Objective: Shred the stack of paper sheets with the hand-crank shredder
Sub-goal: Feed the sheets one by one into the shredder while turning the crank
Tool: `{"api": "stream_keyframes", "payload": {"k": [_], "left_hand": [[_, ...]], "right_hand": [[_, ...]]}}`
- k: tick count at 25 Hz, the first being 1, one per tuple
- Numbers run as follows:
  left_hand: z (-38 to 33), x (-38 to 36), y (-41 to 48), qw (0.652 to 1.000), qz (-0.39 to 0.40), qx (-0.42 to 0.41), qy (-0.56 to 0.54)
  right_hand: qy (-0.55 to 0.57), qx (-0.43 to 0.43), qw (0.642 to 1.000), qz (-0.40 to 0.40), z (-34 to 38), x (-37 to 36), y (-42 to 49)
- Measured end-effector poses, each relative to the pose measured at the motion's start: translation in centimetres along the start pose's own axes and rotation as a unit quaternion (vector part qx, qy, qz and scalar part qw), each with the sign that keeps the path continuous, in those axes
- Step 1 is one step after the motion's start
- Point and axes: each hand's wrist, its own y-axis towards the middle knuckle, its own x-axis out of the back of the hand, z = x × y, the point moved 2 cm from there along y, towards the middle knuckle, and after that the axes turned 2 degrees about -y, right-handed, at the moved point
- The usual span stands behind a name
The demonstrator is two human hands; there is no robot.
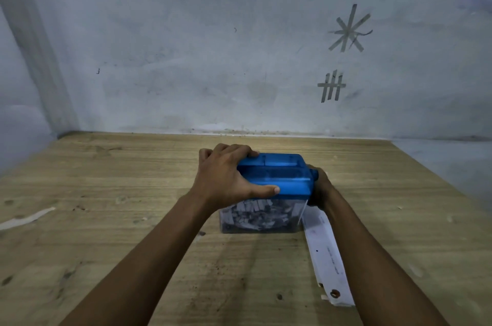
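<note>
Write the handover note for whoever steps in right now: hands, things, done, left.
Left hand grips the shredder by its blue top, steadying it on the table.
Right hand sits at the shredder's right side by the crank hub; its grip is hidden.
Paper stack lies on the table right of the shredder, under the right forearm.
Done: clear bin holds shreds.
Left: feed and shred that stack.

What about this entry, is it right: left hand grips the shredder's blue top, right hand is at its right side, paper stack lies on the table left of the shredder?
One error: the head view shows the paper stack lying right of the shredder, not left. The left hand does grip the blue top, and the right hand is at its right side.
</note>
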Motion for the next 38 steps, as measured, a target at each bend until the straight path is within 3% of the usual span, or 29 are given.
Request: {"api": "stream_keyframes", "payload": {"k": [6,9,12,16,19,21,23,25,27,30,38], "left_hand": [[0.1,-0.1,-0.5,0.999,-0.024,0.019,0.027],[0.0,0.0,-0.5,0.999,-0.019,0.012,0.039],[0.3,0.0,-0.4,0.995,-0.021,-0.008,0.094],[-0.8,-0.5,-2.1,0.969,-0.107,-0.131,0.178],[-4.1,-2.0,-4.3,0.957,-0.152,-0.223,0.109],[-6.0,-3.8,-5.5,0.97,-0.076,-0.233,0.007],[-7.7,-6.0,-6.4,0.976,0.068,-0.197,-0.059],[-9.0,-8.4,-7.5,0.966,0.201,-0.15,-0.063],[-9.7,-10.6,-8.7,0.951,0.279,-0.132,-0.025],[-9.6,-12.9,-9.7,0.942,0.309,-0.131,0.008],[-9.3,-13.5,-9.3,0.947,0.297,-0.096,-0.075]], "right_hand": [[-0.036,0.01,0.997,-0.062,-1.6,0.5,-2.5],[-0.084,0.096,0.986,-0.11,-2.2,1.2,-3.3],[-0.193,0.208,0.955,-0.091,-2.7,2.3,-4.6],[-0.221,0.253,0.936,-0.109,-3.1,5.4,-5.7],[-0.24,0.225,0.934,-0.138,-5.1,9.4,-5.6],[-0.245,0.21,0.933,-0.161,-6.9,11.2,-5.8],[-0.208,0.202,0.939,-0.185,-7.8,11.9,-6.3],[-0.188,0.202,0.941,-0.194,-8.0,12.0,-6.6],[-0.199,0.207,0.939,-0.19,-8.1,11.9,-6.8],[-0.169,0.199,0.945,-0.196,-8.3,12.2,-6.9],[-0.141,0.189,0.951,-0.199,-8.6,12.7,-6.7]]}}
